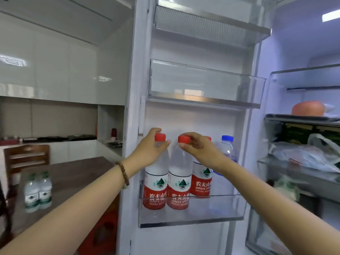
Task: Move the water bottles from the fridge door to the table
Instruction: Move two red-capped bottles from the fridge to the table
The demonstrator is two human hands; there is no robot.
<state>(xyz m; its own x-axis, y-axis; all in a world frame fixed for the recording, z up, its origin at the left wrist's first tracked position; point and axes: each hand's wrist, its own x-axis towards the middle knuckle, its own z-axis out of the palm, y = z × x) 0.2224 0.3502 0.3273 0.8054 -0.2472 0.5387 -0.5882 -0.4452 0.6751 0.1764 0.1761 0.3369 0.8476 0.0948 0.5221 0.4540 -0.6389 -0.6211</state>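
Now | your left grip (152, 146) and right grip (195, 146) each close on a red-cap bottle (156, 181) neck | two bottles on desk (73, 173) | four left in door bin (193, 216)

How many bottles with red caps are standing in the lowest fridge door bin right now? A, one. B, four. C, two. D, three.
D: three red-capped clear plastic bottles stand in the clear lower door bin: the left one under the left hand, the middle one under the right hand, and a third behind; the fourth bottle has a blue cap.
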